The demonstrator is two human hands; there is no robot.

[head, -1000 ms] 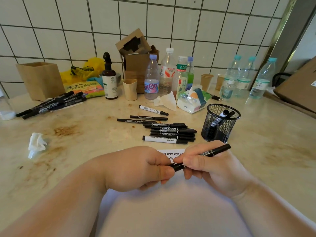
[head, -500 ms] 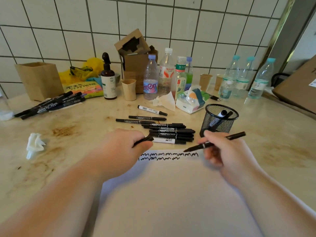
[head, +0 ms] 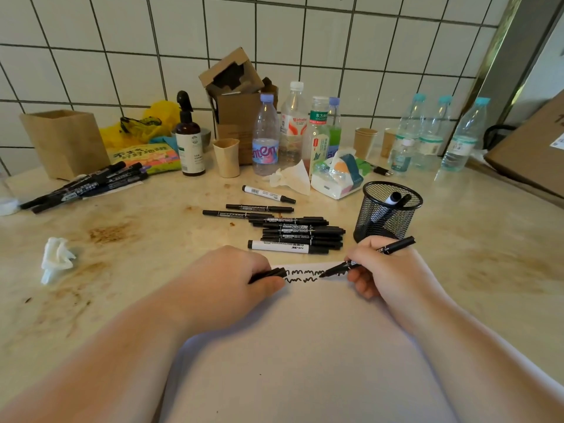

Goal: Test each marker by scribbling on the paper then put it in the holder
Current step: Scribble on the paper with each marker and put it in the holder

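Observation:
My right hand (head: 387, 270) grips an uncapped black marker (head: 393, 248), its tip touching the white paper (head: 305, 346) at the end of two rows of black scribbles (head: 302, 276). My left hand (head: 225, 279) rests on the paper's left part and holds the marker's black cap (head: 271, 273). A black mesh holder (head: 386, 213) stands just beyond my right hand with two markers in it. A heap of several black and white markers (head: 293, 232) lies beyond the paper.
Another bunch of markers (head: 88, 186) lies at the far left by a brown box (head: 65, 141). Bottles (head: 265, 135), paper cups, a tissue pack (head: 338, 175) and cardboard boxes line the tiled wall. A crumpled tissue (head: 56, 259) lies left on the stained counter.
My hands pulled the cap off and moved apart. The right hand then lowered the marker's tip onto the paper by the scribbles; the left hand settled on the paper with the cap.

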